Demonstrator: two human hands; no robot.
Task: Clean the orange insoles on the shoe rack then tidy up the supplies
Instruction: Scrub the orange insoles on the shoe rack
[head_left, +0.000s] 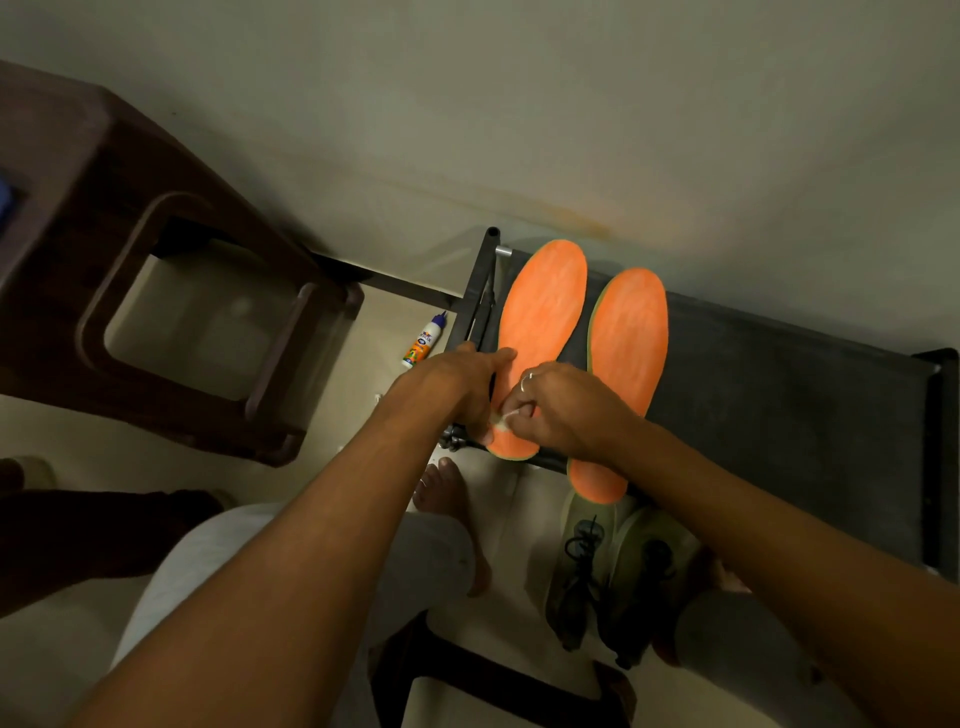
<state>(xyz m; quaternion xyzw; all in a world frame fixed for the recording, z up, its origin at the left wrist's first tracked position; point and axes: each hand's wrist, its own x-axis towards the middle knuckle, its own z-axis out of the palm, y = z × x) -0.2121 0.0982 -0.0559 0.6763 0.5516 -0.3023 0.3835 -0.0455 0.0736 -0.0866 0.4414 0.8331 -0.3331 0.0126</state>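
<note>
Two orange insoles lie side by side on the dark top of the shoe rack (779, 395): the left insole (543, 317) and the right insole (631, 332). My left hand (457, 384) rests on the left insole's heel end, thumb pressing its edge. My right hand (561, 405) is closed beside it, pinching a small whitish scrap (503, 420) against that heel. What the scrap is made of cannot be told. My right wrist covers part of the right insole.
A small glue-type bottle (425, 340) lies on the floor left of the rack. A dark brown plastic stool (171, 291) stands further left. A pair of pale green laced shoes (608, 571) sits on the floor below the rack, near my bare foot (447, 493).
</note>
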